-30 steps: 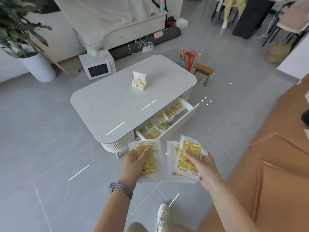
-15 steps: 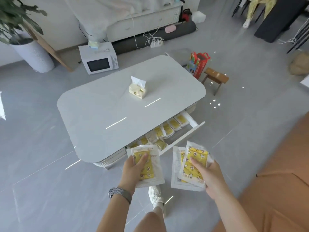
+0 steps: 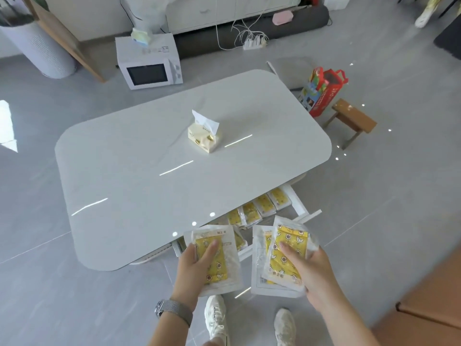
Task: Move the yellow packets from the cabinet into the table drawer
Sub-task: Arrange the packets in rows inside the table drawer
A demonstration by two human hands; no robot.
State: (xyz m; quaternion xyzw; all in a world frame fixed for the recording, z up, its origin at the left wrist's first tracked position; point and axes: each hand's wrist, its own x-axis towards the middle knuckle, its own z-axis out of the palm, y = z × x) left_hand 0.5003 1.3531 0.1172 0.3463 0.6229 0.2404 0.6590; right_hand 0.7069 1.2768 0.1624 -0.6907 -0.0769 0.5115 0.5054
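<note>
My left hand (image 3: 193,269) grips a clear packet with a yellow insert (image 3: 219,265), thumb on top. Two overlapping yellow packets (image 3: 279,260) sit in the grip of my right hand (image 3: 313,270), thumb across the upper one. Both hands hover just in front of the white table's (image 3: 154,171) near edge. The table's drawer (image 3: 300,212) stands open under that edge. Several yellow packets (image 3: 259,208) lie in a row inside it. Part of the drawer is hidden behind the packets I hold.
A tissue pack (image 3: 204,136) stands on the table. A microwave (image 3: 148,63), a white planter (image 3: 40,46), a red bag (image 3: 323,89) and a small wooden stool (image 3: 351,121) stand on the floor beyond. An orange sofa (image 3: 424,308) is at my right. My shoes (image 3: 215,318) are below.
I have walked up to the table, which now fills more of the view. Both hands still hold their packets and are now right at the open drawer.
</note>
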